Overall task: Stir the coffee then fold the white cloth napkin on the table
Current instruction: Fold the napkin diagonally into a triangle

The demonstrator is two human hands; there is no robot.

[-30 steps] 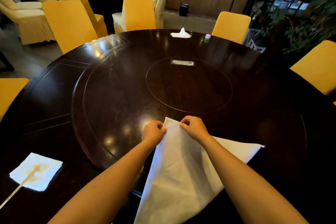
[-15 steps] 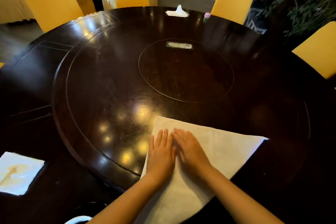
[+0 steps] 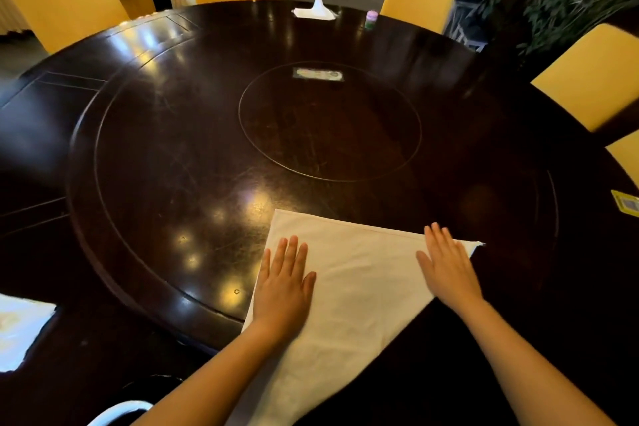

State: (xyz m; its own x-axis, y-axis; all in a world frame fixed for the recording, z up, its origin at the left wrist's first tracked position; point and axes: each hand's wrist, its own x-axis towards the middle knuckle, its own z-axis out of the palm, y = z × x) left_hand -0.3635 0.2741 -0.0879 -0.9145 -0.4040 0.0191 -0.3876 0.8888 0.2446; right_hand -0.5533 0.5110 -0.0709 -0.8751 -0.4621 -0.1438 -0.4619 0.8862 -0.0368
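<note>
a: the hands have slid apart since half a second back. they were side by side at the napkin's middle, and now the left hand (image 3: 284, 290) lies near the left edge and the right hand (image 3: 447, 264) out by the right corner.

b: smoothing it, then?

a: that's my guess. the white cloth napkin (image 3: 349, 290) is already doubled into a triangle on the tabletop (image 3: 207, 135), its near point hanging over the edge toward the person. both palms rest flat on it with fingers spread and nothing grasped, likely to press out air and set the crease.

b: and the coffee?

a: only a white rim (image 3: 117, 411) shows at the bottom edge, perhaps the cup. a stained paper napkin (image 3: 20, 332) lies far left.
</note>
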